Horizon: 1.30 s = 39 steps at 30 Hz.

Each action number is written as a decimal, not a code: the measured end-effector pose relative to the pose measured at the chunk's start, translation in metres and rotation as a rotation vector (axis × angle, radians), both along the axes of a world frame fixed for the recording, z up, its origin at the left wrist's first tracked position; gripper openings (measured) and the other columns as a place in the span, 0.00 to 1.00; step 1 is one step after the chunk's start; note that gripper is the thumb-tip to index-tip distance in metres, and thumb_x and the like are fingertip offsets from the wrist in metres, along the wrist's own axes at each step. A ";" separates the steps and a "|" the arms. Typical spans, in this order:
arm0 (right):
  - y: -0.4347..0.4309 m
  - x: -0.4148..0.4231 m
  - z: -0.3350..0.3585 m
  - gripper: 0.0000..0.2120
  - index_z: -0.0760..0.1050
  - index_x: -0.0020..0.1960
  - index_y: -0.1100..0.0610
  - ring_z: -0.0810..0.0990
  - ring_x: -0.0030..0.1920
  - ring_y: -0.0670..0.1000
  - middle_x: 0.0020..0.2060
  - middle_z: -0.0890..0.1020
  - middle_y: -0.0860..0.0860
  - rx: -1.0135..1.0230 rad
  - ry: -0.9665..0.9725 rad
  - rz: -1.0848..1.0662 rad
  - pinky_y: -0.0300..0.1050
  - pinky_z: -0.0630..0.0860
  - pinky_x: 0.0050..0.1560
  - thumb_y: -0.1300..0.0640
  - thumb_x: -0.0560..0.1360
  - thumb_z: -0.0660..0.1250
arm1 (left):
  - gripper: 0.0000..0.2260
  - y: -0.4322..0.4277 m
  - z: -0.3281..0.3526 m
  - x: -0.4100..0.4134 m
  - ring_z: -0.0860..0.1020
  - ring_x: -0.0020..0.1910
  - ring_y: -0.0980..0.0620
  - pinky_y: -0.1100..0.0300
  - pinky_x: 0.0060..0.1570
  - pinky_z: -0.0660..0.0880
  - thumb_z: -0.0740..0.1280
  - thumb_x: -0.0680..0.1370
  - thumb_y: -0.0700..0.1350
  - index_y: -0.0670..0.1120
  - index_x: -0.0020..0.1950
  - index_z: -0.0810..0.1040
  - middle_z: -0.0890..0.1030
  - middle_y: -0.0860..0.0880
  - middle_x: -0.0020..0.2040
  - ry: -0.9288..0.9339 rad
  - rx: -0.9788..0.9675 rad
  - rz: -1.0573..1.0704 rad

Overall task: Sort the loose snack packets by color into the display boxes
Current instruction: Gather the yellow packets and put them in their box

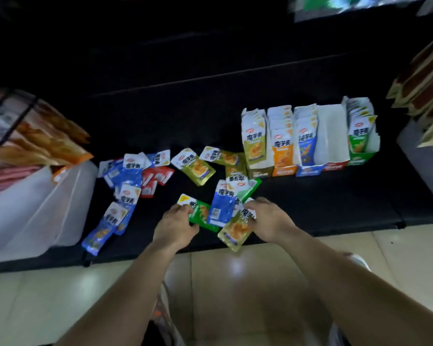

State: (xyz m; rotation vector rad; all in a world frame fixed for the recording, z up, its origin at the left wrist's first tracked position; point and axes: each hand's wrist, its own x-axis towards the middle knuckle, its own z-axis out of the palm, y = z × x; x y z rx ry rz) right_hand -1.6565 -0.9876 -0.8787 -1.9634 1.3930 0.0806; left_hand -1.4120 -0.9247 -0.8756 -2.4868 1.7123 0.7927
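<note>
Blue pkts (128, 176), red pkts (158, 174), green pkt (201, 217), olive pkts (199, 171); boxes (284, 171) olive/orange/blue/red/green.

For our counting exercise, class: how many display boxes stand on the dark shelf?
5, side by side, left to right: olive box, orange box, blue box, red box, green box. None appears hidden.

The left hand (175, 226) and a blue packet (221, 206) cover parts of the green packet (202, 217). The right hand (268, 218) hides the top of the olive packet (235, 231). The top-right goods (348, 3) are blurred and cut off.
</note>
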 end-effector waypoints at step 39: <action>0.028 -0.002 -0.008 0.07 0.80 0.47 0.53 0.83 0.43 0.47 0.41 0.85 0.47 0.199 -0.345 -0.508 0.38 0.75 0.37 0.51 0.73 0.76 | 0.15 -0.008 -0.025 -0.074 0.83 0.50 0.56 0.63 0.51 0.78 0.77 0.73 0.43 0.48 0.57 0.78 0.85 0.53 0.51 0.883 -0.091 0.328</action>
